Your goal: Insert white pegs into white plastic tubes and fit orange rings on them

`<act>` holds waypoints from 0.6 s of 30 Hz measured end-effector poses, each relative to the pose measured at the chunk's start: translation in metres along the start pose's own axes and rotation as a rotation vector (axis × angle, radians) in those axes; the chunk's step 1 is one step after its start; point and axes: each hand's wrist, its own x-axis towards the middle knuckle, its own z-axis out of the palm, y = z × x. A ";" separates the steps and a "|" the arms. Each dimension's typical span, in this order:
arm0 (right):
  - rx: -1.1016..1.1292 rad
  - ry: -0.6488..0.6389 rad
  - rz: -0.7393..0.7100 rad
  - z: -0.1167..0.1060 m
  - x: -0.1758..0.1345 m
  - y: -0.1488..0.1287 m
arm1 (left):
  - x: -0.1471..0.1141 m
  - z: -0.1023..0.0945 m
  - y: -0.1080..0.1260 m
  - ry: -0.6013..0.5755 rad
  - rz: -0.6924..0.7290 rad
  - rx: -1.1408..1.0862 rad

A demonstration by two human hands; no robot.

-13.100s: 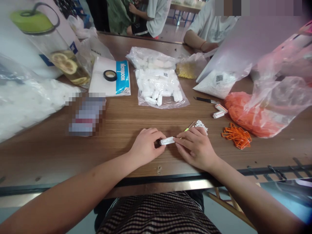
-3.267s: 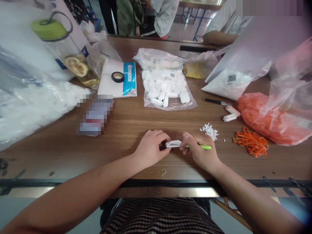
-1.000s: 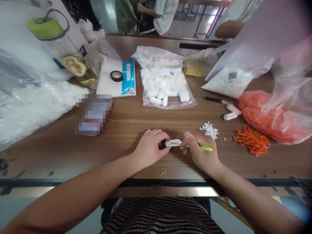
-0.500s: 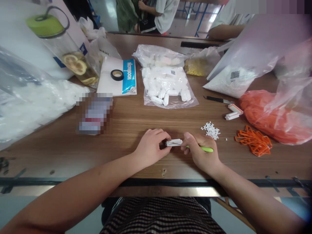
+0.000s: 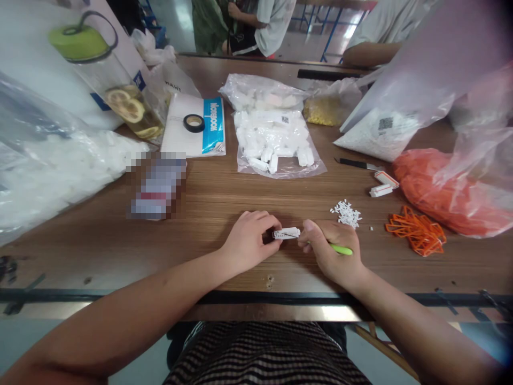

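The left hand (image 5: pixel 254 234) pinches the white block (image 5: pixel 287 233) and the right hand (image 5: pixel 331 246) grips the green tool (image 5: pixel 342 249), apparently for probing this block, and careful aim seems needed next.

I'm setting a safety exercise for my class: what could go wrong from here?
The thin tip of the green-handled pick lies across the white block, pointing toward the left grip; a slip might prick it. The small white pieces lie loose just beyond the right grip, which could knock and scatter them.
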 end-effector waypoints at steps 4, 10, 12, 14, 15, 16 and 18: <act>0.014 0.006 0.009 0.002 -0.001 0.001 | 0.001 -0.001 0.001 -0.008 -0.010 -0.003; 0.066 0.021 0.062 0.001 0.000 0.001 | 0.000 -0.002 0.001 -0.012 -0.008 -0.001; 0.072 0.019 0.069 0.000 -0.001 0.002 | 0.000 -0.002 0.001 -0.011 -0.007 0.002; 0.058 0.010 0.073 0.001 -0.001 0.003 | 0.000 -0.001 0.001 -0.010 -0.008 0.001; 0.051 0.007 0.075 0.001 0.000 0.003 | 0.000 -0.001 0.001 -0.011 -0.010 0.001; 0.049 0.004 0.082 0.002 0.000 0.004 | 0.000 -0.001 0.001 -0.012 -0.011 0.001; 0.062 0.005 0.106 0.003 0.001 0.004 | 0.000 -0.001 0.001 -0.016 -0.009 0.005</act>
